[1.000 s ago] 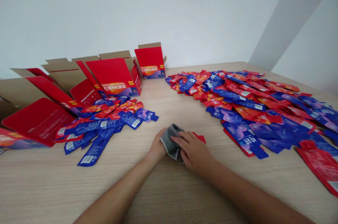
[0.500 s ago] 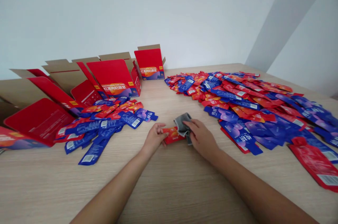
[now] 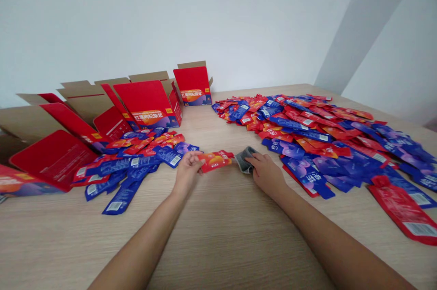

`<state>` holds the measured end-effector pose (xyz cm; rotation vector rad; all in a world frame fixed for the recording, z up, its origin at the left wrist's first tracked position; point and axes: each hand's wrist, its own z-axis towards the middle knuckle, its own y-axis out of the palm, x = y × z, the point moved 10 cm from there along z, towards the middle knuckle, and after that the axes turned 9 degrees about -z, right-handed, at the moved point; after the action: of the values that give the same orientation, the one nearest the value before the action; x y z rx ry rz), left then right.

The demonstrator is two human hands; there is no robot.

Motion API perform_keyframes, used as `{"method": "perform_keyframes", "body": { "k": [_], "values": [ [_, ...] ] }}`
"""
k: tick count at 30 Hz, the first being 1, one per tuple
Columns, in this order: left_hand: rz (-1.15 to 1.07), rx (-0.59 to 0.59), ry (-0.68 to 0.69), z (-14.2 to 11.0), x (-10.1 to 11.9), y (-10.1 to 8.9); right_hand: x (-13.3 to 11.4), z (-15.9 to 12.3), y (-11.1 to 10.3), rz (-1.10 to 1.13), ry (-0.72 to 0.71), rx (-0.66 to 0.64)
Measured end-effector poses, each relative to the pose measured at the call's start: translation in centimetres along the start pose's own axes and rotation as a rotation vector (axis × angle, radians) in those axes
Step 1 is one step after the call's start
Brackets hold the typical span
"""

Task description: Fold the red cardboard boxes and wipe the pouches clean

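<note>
My left hand [image 3: 187, 170] pinches the left end of a red sachet [image 3: 217, 161] with orange print, held just above the table. A folded grey cloth [image 3: 244, 160] is gripped in my right hand [image 3: 267, 172], at the sachet's right end. Whether cloth and sachet still touch I cannot tell. Left of my left hand lies a small pile of red and blue sachets [image 3: 136, 161]. Beyond my right hand spreads a much larger heap of red and blue sachets [image 3: 307, 130].
Several open red cartons [image 3: 145, 99] with raised flaps stand along the left side. Another open carton [image 3: 193, 85] stands farther back by the white wall [image 3: 259, 21]. A large red pouch [image 3: 404, 212] lies on the wooden table [image 3: 218, 235] at the right.
My left hand has moved left with the red sachet, drawing it out of the grey cloth so more of it shows. My right hand, with the cloth, has shifted slightly right.
</note>
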<state>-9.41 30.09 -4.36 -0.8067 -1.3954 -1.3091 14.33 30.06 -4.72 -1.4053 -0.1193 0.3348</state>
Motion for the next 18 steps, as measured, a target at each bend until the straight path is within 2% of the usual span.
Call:
{"method": "perform_keyframes", "body": {
  "k": [2, 4, 5, 7, 8, 10, 13, 15, 18],
  "values": [
    [-0.103, 0.157, 0.161, 1.1, 3.2, -2.7, -0.1, -0.1, 0.0, -0.003, 0.000, -0.002],
    [-0.245, 0.335, 0.315, 1.4, 5.6, -5.6, -0.3, 0.0, 0.1, -0.010, 0.002, 0.001],
    [-0.300, 0.389, 0.350, 1.3, 5.9, -6.5, -0.4, 0.0, 0.2, -0.012, 0.005, 0.005],
    [-0.335, 0.395, 0.301, 1.3, 5.0, -6.3, -0.6, 0.2, 0.3, -0.013, 0.002, 0.010],
    [-0.317, 0.362, 0.225, 1.4, 3.8, -5.4, -0.7, 0.3, 0.3, -0.013, -0.004, 0.013],
    [-0.254, 0.257, 0.034, 1.5, 0.6, -2.3, -1.0, 0.4, 0.3, -0.010, -0.018, 0.021],
    [-0.115, 0.045, -0.212, 1.8, -3.5, 4.3, -1.3, 0.4, 0.2, -0.002, -0.024, 0.037],
    [-0.003, -0.074, -0.299, 2.6, -4.9, 9.0, -1.4, 0.4, 0.1, 0.002, -0.026, 0.042],
    [0.120, -0.173, -0.377, 4.4, -6.3, 15.5, -1.2, 0.4, 0.1, 0.007, -0.027, 0.027]
  ]
}}
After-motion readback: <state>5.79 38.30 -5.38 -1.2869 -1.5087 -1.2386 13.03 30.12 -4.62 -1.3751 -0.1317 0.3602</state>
